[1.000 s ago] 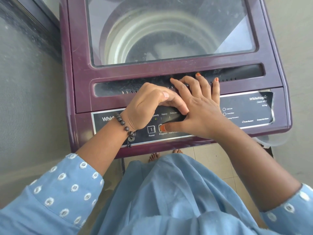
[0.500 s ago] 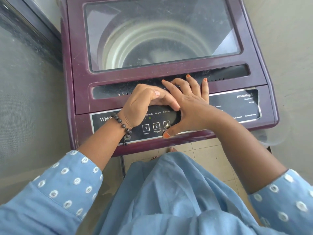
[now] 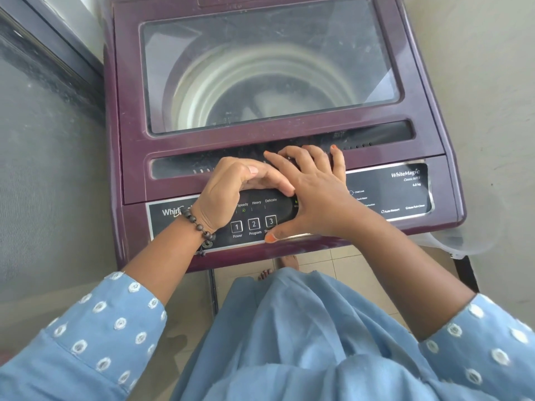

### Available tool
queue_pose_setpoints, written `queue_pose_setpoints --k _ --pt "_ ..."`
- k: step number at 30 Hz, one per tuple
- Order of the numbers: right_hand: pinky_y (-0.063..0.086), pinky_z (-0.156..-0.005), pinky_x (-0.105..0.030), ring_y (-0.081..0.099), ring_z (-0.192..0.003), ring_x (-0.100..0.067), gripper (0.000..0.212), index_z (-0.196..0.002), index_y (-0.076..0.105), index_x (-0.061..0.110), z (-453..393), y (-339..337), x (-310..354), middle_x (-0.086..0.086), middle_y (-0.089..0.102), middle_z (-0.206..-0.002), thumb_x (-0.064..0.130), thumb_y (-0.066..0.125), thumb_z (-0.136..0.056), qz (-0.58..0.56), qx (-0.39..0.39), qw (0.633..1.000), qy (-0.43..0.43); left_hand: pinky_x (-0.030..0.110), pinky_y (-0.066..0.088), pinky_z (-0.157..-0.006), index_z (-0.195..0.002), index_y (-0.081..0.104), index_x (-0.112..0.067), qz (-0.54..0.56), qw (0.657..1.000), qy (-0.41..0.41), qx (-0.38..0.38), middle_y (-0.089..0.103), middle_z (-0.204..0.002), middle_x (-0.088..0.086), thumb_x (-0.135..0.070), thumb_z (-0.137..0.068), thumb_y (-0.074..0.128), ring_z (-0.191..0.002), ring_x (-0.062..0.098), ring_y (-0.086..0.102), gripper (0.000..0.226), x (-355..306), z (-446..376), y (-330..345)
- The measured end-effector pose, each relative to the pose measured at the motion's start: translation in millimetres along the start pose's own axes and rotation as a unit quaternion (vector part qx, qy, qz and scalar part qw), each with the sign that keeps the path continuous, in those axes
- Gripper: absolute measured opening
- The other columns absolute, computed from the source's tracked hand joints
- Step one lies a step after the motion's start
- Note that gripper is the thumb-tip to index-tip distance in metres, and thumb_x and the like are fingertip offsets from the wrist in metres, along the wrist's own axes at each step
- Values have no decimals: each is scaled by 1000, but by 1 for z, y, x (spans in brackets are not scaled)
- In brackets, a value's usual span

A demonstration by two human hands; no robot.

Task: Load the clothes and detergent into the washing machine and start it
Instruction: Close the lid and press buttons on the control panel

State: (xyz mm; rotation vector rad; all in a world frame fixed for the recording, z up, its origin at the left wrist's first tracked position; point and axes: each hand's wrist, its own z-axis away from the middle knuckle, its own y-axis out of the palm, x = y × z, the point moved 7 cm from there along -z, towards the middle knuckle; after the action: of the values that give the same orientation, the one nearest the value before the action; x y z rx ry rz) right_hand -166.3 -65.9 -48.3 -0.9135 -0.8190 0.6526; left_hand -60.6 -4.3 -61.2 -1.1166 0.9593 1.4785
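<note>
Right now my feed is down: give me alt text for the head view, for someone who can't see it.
Both hands rest on the control panel of a maroon top-load washing machine with its glass lid closed. The right hand spreads flat, thumb tip just below button 3; the left hand, fingers curled, sits beside it above buttons 1 and 2.

The left hand [image 3: 231,192] covers the end of the brand name on the control panel [image 3: 405,195]. The right hand [image 3: 315,198] hides the middle of that panel and part of the label under button 3 [image 3: 271,221]. The small print at the panel's right is too blurred to read. Through the glazed lid [image 3: 260,62] the drum's contents cannot be made out.
</note>
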Motion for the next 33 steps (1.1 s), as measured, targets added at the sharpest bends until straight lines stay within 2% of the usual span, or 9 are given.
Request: queue_pose_setpoints --k 2,7,12,16,21,25,28,31,33 --pt "-3 -116 -51 13 -144 -23 123 -153 9 35 0 -7 -7 8 22 -153 76 72 -56 -2 14 1000 -22 32 52 -93 -96 74 -4 16 998 46 28 75 -100 14 -31 -80 29 -103 27 69 55 -14 3 10" --pt "14 -114 -36 33 -137 -19 106 -150 26 33 4 -25 -39 8 39 -147 62 79 -62 -73 35 996 -41 32 51 -96 -103 72 1 19 997 48 49 74 -104 18 -17 -85 25 -107 27 68 53 -17 -16 33" --pt "24 -108 -35 43 -123 -19 97 -145 35 36 7 -34 -63 10 48 -133 59 80 -62 -65 47 996 -30 25 49 -93 -103 71 4 14 993 65 102 73 -102 18 -27 -81 29 -105 24 69 56 -25 -36 66" --pt "25 -103 -37 42 -116 -18 92 -142 36 39 6 -43 -80 10 48 -123 60 78 -62 -18 71 997 0 30 50 -96 -102 71 4 16 992 62 110 73 -103 20 -27 -80 30 -105 25 69 56 -26 -43 74" --pt "37 -98 -33 51 -104 -9 70 -131 50 37 13 -52 -103 18 56 -113 47 81 -69 -137 106 985 14 28 51 -93 -101 72 8 -1 995 44 94 73 -103 21 -11 -84 24 -103 26 69 54 -25 -48 76" --pt "32 -96 -36 50 -102 -11 57 -123 53 39 9 -48 -104 20 56 -105 49 77 -71 -126 95 987 6 30 51 -93 -101 73 5 3 994 52 91 74 -102 20 -19 -83 29 -103 26 69 53 -25 -47 78" --pt "25 -90 -36 45 -103 -14 61 -121 51 40 6 -43 -103 13 54 -107 58 71 -67 -76 83 994 10 27 51 -91 -100 72 7 -2 995 48 86 74 -102 19 -15 -84 28 -102 23 70 52 -24 -47 77" --pt "21 -86 -34 42 -100 -15 66 -122 50 38 5 -40 -101 11 52 -107 63 69 -65 -53 68 996 11 30 51 -92 -101 72 7 -2 995 54 88 74 -102 20 -19 -83 29 -102 25 70 54 -24 -47 77" --pt "20 -85 -33 42 -99 -15 67 -122 50 38 5 -39 -100 10 51 -106 65 68 -63 -47 62 997 11 31 51 -92 -100 72 8 1 995 50 84 74 -101 20 -12 -83 25 -102 26 70 53 -23 -47 76"
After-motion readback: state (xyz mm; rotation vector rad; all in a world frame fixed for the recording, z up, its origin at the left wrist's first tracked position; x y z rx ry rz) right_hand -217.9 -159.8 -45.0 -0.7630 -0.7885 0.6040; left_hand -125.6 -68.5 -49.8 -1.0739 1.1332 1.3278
